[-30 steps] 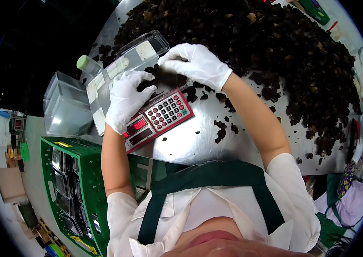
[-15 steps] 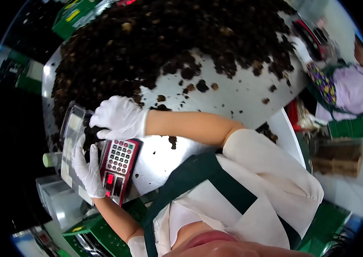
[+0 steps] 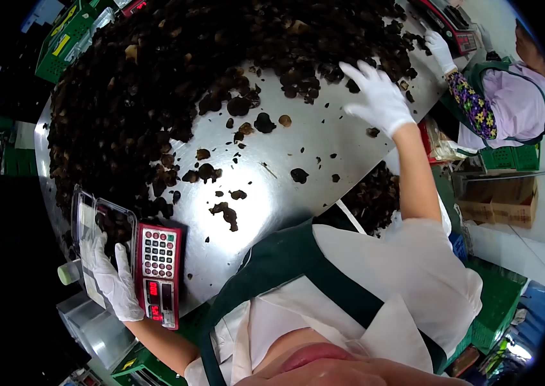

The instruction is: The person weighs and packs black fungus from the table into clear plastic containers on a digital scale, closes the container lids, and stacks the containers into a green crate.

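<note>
My left hand [image 3: 115, 283], in a white glove, grips the near end of a clear plastic container [image 3: 83, 215], with its thumb apart from the fingers. Some dark pieces [image 3: 113, 224] lie inside the container. Right beside it is a red digital scale [image 3: 160, 267] with a keypad and lit red digits; the container's underside is hidden. Out to the right, my gloved right hand [image 3: 378, 96] reaches over the metal table [image 3: 285, 167] with fingers spread and nothing in them. Near its fingertips is the edge of a large heap of dark, mushroom-like dried pieces [image 3: 156, 71].
A co-worker's gloved hand [image 3: 439, 51] is by another red scale [image 3: 449, 29] at upper right. Loose pieces [image 3: 224, 215] lie scattered on the table. Green crates [image 3: 66, 42] stand at upper left; clear tubs [image 3: 95, 328] are at lower left.
My right hand has swung from the container out to the right, over the table, and its fingers have spread. My left hand stays at the container. The view has shifted somewhat.
</note>
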Demonstrator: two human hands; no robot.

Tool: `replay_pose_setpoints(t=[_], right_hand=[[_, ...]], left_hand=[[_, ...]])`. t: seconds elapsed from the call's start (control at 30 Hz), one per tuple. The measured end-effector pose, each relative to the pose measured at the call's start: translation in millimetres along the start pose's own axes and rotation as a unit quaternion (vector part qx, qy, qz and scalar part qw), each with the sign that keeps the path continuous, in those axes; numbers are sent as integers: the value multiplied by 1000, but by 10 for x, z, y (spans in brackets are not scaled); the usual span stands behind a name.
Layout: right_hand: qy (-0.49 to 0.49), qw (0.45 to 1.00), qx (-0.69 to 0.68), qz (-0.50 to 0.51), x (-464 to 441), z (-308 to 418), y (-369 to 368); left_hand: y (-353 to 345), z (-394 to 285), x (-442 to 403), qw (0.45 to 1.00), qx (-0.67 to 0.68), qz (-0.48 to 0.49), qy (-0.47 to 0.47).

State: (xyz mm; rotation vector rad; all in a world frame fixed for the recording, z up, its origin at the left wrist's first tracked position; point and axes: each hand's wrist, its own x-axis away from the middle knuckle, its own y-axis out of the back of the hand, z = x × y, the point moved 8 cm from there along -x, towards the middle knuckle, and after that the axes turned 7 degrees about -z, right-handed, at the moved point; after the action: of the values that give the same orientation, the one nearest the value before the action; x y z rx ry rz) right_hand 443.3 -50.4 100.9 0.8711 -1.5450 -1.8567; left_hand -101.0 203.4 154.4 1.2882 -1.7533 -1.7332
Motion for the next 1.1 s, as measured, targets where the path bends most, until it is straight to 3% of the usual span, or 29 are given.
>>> replay_pose_setpoints(t=[0.07,0.1,0.17,0.23,0.3,0.33,0.43,0.47,0.5,0.57,0.7,0.77,0.83,0.97,1.03,1.1], right_hand=[[34,992,-90,-83,-503,135,-150],[58,989,-67,-114,-762,206,-264],[121,981,-8,-154,-1274,430,-404],[172,946,34,-271,-1550,752,-175],[104,990,-48,-84,-1951,870,-307],[120,986,-60,-99,-2011,986,-287],[134,988,-62,-36,-2007,1265,-388],[178,973,-76,-126,-2017,1269,-465],[126,984,-96,-81,-2076,1240,-633],[151,981,-65,-102,-2038,1260,-704],[240,922,-251,-173,-1846,1557,-594],[282,935,-174,-127,-1760,1957,-527],[336,912,-149,-179,-1801,2280,-600],[317,939,-74,-113,-1863,2847,-833],[306,932,-76,-177,-1769,2873,-821],[290,936,-176,-96,-1887,2708,-1036]], left_hand=[[-17,178,75,998,48,4,50],[14,107,75,998,42,2,52],[94,40,118,977,148,-15,150],[176,-62,162,981,117,-20,153],[291,-249,200,977,142,-72,142],[270,-248,234,961,212,-91,152],[233,-162,352,958,207,-115,163],[219,-175,365,950,228,-126,171],[222,-165,373,950,223,-128,178],[208,-191,382,957,198,-122,172],[244,-370,334,974,114,-109,162],[249,-436,275,979,95,-94,156],[224,-352,300,976,102,-103,160],[256,-414,302,977,75,-145,136],[250,-381,348,976,44,-143,156],[170,-196,465,962,121,-145,200]])
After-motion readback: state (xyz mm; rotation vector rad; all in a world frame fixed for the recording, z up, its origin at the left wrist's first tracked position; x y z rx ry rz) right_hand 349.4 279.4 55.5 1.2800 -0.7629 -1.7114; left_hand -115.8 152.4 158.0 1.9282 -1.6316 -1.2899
